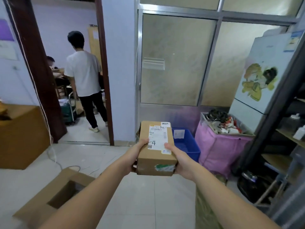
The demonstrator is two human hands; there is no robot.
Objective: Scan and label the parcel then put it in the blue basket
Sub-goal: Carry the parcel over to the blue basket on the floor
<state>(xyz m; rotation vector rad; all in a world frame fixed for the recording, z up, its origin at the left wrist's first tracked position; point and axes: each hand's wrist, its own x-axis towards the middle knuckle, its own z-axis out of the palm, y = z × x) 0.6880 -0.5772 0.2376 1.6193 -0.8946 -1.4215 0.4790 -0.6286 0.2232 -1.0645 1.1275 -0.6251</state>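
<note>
A brown cardboard parcel (156,156) is held out in front of me at mid frame, with a white shipping label on top marked with a handwritten 4. My left hand (136,156) grips its left side with the thumb on the label. My right hand (179,160) grips its right side, thumb also on the label. The blue basket (187,142) stands on the floor just beyond and right of the parcel, against the metal partition; the parcel hides its left part.
A pink bin full of scrap (219,146) stands right of the basket, with a fridge (264,76) and metal shelving (283,129) further right. An open cardboard box (54,195) lies on the floor at lower left. A person in a white shirt (85,76) stands in the doorway.
</note>
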